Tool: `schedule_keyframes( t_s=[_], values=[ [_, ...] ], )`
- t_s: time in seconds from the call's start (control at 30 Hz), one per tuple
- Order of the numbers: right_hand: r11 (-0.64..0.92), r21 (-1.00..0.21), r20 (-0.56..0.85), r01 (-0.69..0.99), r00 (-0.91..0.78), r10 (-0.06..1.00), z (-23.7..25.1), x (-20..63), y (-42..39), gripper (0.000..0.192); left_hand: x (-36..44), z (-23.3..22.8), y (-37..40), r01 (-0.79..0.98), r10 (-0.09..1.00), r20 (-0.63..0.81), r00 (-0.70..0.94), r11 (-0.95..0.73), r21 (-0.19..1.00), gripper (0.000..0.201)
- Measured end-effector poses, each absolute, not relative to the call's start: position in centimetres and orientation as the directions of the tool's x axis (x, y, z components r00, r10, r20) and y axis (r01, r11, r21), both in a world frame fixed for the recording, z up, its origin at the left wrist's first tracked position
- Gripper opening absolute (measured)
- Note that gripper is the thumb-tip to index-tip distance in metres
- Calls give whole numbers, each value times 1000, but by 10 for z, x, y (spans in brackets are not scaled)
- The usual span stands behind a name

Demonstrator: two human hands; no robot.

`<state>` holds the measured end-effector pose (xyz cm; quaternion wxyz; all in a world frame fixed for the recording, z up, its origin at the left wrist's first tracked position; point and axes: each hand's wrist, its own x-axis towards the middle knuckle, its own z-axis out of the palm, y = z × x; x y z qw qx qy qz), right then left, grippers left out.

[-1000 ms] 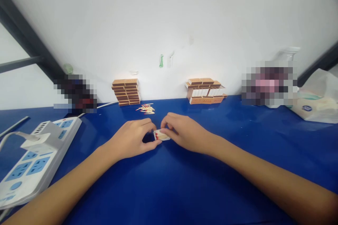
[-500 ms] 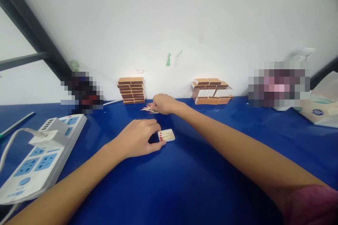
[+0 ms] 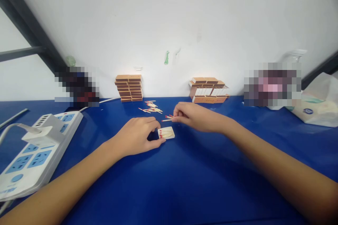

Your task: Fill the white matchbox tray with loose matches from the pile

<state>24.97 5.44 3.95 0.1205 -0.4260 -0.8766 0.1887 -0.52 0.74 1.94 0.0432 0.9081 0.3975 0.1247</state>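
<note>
A small white matchbox tray lies on the blue table with several red-tipped matches in it. My left hand grips its left end between thumb and fingers. Just above and to the right of the tray, my right hand pinches a few matches, their red heads pointing left. Behind both hands, a loose pile of matches is spread on the table near the wall.
Two stacks of matchboxes stand against the wall, a left stack and a right stack. A white power strip with a plugged-in charger and cable lies at left. A tissue pack sits at far right.
My right hand has come from the match pile toward the right and nearer, with a few matches in its fingers. The left hand stays at the tray.
</note>
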Motion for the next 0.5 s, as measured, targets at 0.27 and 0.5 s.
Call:
schedule_keyframes(
  t_s=[0.27,0.5],
  values=[
    [632,-452,29,629,-698,716,42,246,19,18,0,23,4,698,736,183,651,-676,237,29],
    [615,-352,-51,705,-671,740,42,240,11,9,1,23,5,692,718,171,674,-696,195,28]
  ],
)
